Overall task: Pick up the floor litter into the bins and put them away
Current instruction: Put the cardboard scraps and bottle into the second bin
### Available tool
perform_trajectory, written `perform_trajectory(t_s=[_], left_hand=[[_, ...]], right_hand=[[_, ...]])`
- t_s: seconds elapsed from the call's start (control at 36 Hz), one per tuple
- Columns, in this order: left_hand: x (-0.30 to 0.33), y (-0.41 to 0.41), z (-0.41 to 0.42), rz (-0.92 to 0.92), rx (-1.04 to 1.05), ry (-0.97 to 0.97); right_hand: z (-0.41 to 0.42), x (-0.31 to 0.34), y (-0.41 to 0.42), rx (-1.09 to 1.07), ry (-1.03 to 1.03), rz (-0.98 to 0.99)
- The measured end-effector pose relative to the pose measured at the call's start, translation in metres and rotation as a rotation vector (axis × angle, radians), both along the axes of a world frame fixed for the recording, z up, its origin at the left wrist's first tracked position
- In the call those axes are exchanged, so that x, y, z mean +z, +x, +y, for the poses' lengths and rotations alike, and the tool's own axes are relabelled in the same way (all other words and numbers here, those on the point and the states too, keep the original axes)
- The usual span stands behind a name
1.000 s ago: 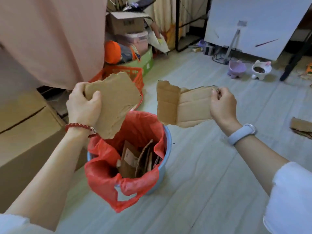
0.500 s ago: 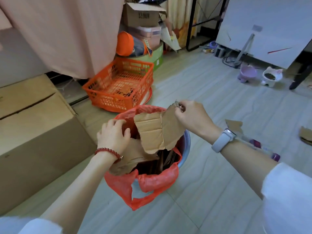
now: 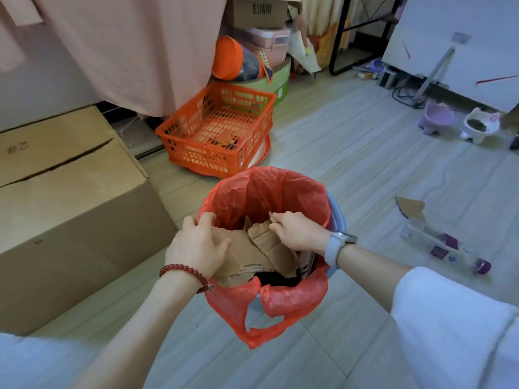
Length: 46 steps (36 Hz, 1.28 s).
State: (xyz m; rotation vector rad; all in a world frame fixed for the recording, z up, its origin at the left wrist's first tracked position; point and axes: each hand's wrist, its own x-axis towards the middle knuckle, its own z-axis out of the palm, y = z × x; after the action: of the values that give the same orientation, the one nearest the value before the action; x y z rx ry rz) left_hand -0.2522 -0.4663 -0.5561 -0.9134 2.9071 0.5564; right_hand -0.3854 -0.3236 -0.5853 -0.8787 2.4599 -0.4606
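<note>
A blue bin (image 3: 337,217) lined with a red plastic bag (image 3: 269,189) stands on the floor in front of me. Two torn cardboard pieces lie across its mouth. My left hand (image 3: 196,245) presses down on the left cardboard piece (image 3: 241,259), fingers spread over it. My right hand (image 3: 295,231) is closed on the upper edge of the right cardboard piece (image 3: 269,245), inside the bag. More cardboard stands upright deeper in the bin. On the floor to the right lie a cardboard scrap (image 3: 410,206) and a clear plastic bottle (image 3: 443,245).
A large cardboard box (image 3: 70,197) sits close on the left. An orange basket (image 3: 216,130) stands behind the bin, with stacked boxes and a green tub beyond it. Two pet bowls (image 3: 457,122) and a white board with cables are at the far right.
Both hands came down from chest height with the two cardboard pieces and now push them into the bin. The view tilted downward and closer to the bin.
</note>
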Motion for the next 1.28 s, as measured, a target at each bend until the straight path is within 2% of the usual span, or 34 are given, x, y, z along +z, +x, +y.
perform_trajectory(t_s=[0.08, 0.14, 0.25, 0.36, 0.5, 0.67, 0.75, 0.83, 0.94, 1.03, 1.14, 1.28], left_hand=[[0.008, -0.004, -0.003, 0.079, 0.011, 0.236], [0.012, -0.008, -0.003, 0.241, 0.003, 0.311], [0.029, -0.020, 0.011, 0.616, -0.026, 0.252], [0.036, -0.039, 0.023, 0.738, -0.065, 0.191], [0.039, -0.048, 0.026, 0.773, -0.093, 0.199], [0.016, -0.059, 0.035, 0.598, -0.088, 0.265], [0.003, -0.062, 0.052, 0.572, -0.171, 0.255], [0.008, -0.062, 0.059, 0.661, -0.208, 0.220], [0.025, -0.060, 0.041, 0.734, -0.075, 0.225], [0.031, -0.061, 0.030, 0.744, 0.003, 0.262], [0.008, -0.062, 0.031, 0.672, -0.030, 0.254], [-0.037, -0.052, 0.025, 0.405, -0.165, 0.187]], right_hand=[[0.016, 0.008, -0.010, -0.118, -0.073, 0.054], [0.024, 0.008, -0.019, -0.212, -0.118, 0.052], [0.024, 0.003, -0.027, -0.454, -0.381, -0.159], [0.011, 0.013, -0.021, -0.529, -0.457, -0.281], [0.012, 0.013, -0.029, -0.571, -0.456, -0.233], [0.022, 0.019, -0.025, -0.538, -0.462, -0.499], [0.023, 0.017, -0.022, -0.480, -0.349, -0.391], [0.029, 0.020, -0.029, -0.442, -0.289, -0.175], [0.042, 0.035, -0.035, -0.400, -0.269, 0.047], [0.047, 0.042, -0.037, -0.386, -0.261, 0.109], [0.047, 0.040, -0.039, -0.397, -0.255, 0.118], [0.044, 0.025, -0.037, -0.356, -0.231, 0.071]])
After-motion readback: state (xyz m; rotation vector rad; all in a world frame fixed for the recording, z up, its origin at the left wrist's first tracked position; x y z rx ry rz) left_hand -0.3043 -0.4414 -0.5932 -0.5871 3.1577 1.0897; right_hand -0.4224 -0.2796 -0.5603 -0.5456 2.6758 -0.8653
